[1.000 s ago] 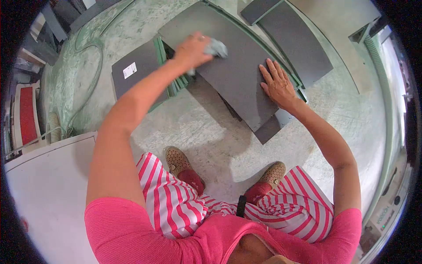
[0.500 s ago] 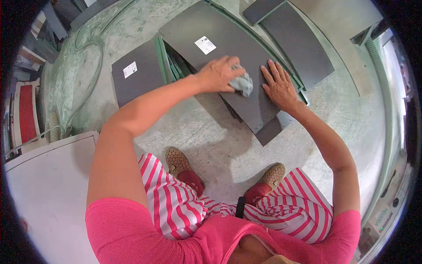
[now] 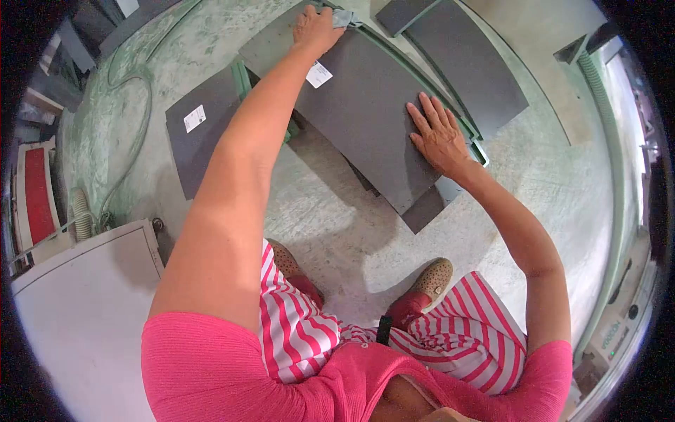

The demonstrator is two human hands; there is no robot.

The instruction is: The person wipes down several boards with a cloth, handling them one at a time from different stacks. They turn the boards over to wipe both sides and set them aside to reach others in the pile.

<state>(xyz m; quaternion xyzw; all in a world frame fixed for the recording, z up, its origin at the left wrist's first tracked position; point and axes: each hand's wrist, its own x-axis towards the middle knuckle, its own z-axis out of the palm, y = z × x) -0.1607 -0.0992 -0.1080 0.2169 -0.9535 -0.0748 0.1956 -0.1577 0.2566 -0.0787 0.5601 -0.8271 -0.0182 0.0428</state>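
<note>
A large dark grey panel [image 3: 373,119] with green edges lies on top of a stack in front of me, a white label [image 3: 318,74] stuck on its surface. At its far end my left hand [image 3: 314,29] is closed on a light grey-blue cloth [image 3: 344,19], part of which sticks out to the right of the fingers. My right hand [image 3: 441,135] lies flat on the panel near its right edge, fingers spread, holding nothing. Other dark pieces show under the panel's near corner.
Another labelled dark panel [image 3: 204,133] lies to the left, and more dark panels [image 3: 467,67] to the right. A white flat-topped cabinet [image 3: 84,288] stands at my left. A hose [image 3: 144,116] runs across the concrete floor. A long green tube [image 3: 612,148] passes on the right.
My left hand has moved with the cloth from the panel's middle to its far end, the arm stretching out. My right hand stays flat at nearly the same place.
</note>
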